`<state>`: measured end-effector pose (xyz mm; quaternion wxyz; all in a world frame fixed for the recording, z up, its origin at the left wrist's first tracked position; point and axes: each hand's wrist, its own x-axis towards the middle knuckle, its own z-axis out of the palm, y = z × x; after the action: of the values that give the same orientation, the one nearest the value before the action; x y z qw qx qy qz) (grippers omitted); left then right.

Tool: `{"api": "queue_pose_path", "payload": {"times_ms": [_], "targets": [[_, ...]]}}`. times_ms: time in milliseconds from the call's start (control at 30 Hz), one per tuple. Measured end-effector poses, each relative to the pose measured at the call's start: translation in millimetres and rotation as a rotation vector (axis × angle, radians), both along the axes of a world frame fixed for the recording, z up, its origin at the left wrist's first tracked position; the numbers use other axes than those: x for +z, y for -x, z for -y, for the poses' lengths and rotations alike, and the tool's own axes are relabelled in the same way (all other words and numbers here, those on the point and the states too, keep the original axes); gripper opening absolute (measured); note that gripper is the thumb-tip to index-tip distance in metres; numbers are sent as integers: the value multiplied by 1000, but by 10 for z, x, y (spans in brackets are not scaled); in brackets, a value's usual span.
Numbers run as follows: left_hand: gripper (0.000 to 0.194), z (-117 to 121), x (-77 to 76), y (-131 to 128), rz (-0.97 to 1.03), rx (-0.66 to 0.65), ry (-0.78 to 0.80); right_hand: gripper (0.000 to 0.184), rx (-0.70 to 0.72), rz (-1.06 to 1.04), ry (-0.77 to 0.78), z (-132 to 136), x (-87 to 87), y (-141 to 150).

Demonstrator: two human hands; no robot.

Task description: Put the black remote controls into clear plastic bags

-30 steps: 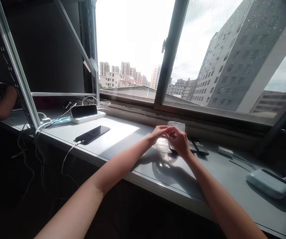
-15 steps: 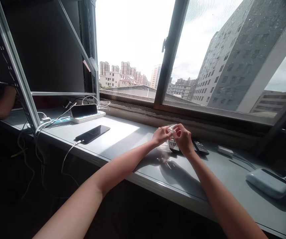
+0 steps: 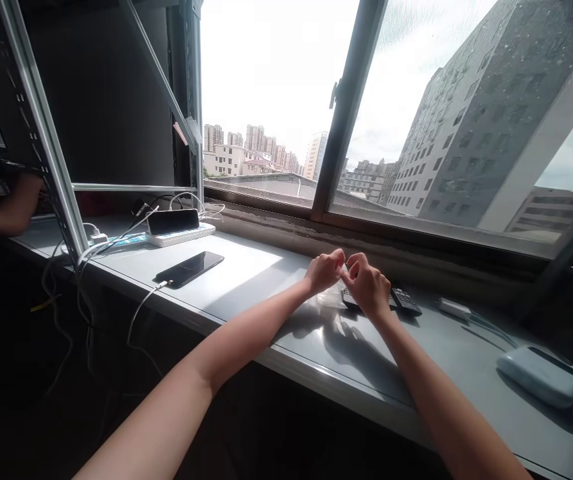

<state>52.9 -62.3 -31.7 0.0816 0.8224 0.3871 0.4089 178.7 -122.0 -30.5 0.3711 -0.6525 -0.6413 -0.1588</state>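
Observation:
My left hand [image 3: 323,272] and my right hand [image 3: 369,287] meet above the shelf top near the window, fingers curled and pinching. Between and below them shows a clear plastic bag [image 3: 330,297], crumpled and catching the light. Both hands appear to grip its upper part; the fingertips partly hide it, and I cannot make out anything inside. Just behind and under my right hand lies a dark keypad device with rows of buttons [image 3: 405,301], another part of it or a second one being mostly covered by the hand.
A black phone [image 3: 190,269] lies left, plugged into a white cable. Behind it another phone [image 3: 173,221] leans on a white power strip [image 3: 181,236]. To the right are a white adapter [image 3: 454,308] and a pale blue case [image 3: 544,375]. Another person's arm [image 3: 6,212] shows far left.
The plastic stood up above my fingers one second ago; now it is gathered lower between my hands. My hands have drawn slightly apart, and the view has shifted a little.

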Motion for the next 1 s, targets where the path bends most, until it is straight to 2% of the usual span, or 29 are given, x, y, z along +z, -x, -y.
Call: {"api": "queue_pose_path", "payload": {"times_ms": [100, 200, 333, 400, 467, 533, 633, 733, 1000], "targets": [[13, 34, -16, -55, 0, -32, -40, 19, -77, -5, 113, 2, 46, -39], [9, 40, -39, -100, -10, -99, -84, 13, -118, 33, 194, -17, 38, -61], [3, 28, -67, -121, -55, -197, -115, 13, -202, 42, 216, -25, 8, -47], [12, 39, -68, -118, -100, -218, -101, 13, -237, 6, 213, -16, 18, -51], [22, 60, -62, -112, -125, -215, -70, 16, -263, -33, 193, -6, 38, -66], [25, 77, -57, -104, -91, -203, -31, 16, -260, -66, 147, 0, 54, -78], [25, 72, -71, -93, 72, -215, 34, 10, -261, -106, 6, -5, 56, -65], [35, 39, -106, -88, 198, -292, 82, 17, -286, -125, -142, -14, 42, -26], [41, 80, -93, -49, 175, -376, -63, 18, -302, -264, -190, -15, 62, -79]]}}
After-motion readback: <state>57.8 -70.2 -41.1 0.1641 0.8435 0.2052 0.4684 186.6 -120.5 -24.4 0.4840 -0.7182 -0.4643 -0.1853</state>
